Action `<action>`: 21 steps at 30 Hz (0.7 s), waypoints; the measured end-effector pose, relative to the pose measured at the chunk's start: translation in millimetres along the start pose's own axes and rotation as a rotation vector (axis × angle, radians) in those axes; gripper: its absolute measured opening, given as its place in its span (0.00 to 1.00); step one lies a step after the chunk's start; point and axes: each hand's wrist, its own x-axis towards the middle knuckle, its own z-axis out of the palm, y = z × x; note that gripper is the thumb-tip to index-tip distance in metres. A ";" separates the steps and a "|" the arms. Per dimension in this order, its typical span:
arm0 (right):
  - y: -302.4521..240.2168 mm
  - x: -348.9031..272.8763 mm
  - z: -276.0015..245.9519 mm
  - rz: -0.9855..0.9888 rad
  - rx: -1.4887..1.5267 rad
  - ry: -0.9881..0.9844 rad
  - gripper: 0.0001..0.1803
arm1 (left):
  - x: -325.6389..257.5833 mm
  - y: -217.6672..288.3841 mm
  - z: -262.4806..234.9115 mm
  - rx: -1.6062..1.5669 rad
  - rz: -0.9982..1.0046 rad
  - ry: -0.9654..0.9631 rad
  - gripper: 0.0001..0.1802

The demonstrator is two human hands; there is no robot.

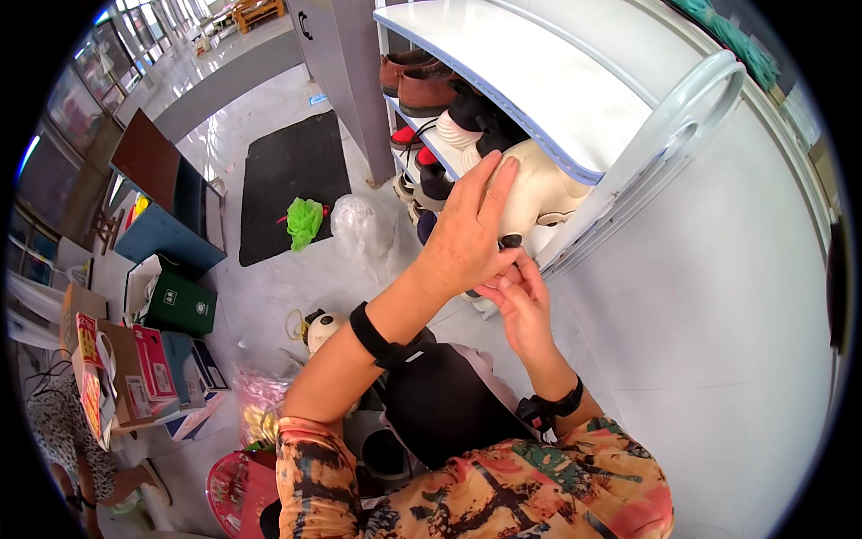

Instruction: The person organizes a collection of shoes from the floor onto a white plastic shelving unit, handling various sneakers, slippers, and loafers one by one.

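Note:
A cream slipper (530, 184) with a moulded animal face, a dark nose and an eye mark sits at the near right end of a shoe rack (539, 63), under its white top. My left hand (462, 234) is on it, fingers stretched along its side, thumb by the nose. Just below, my right hand (523, 301) has its fingers bent and drawn together close to the nose and my left thumb; what they pinch, if anything, is hidden. Brown leather shoes (426, 88) and several dark and red shoes fill the shelves beyond. A similar pale slipper (325, 331) lies on the floor left of my forearm.
A grey cabinet (337, 72) adjoins the rack's far end. On the floor are a black mat (278, 184), a green plastic bag (305, 222) and a clear bag (361, 229). Cardboard boxes (135, 373) stand at left, near another person (67, 418). A pale wall borders the right.

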 end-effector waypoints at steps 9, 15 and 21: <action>1.6 -1.3 4.2 -0.185 -0.192 0.007 0.30 | 10.4 -8.8 -3.1 -0.005 0.052 0.018 0.52; 11.9 -1.2 12.2 -0.157 -0.219 0.012 0.21 | 25.6 12.5 11.4 -0.149 0.055 0.034 0.50; 31.0 7.0 -0.1 -0.072 -0.302 -0.065 0.14 | 12.2 4.5 -1.1 0.010 0.009 -0.046 0.48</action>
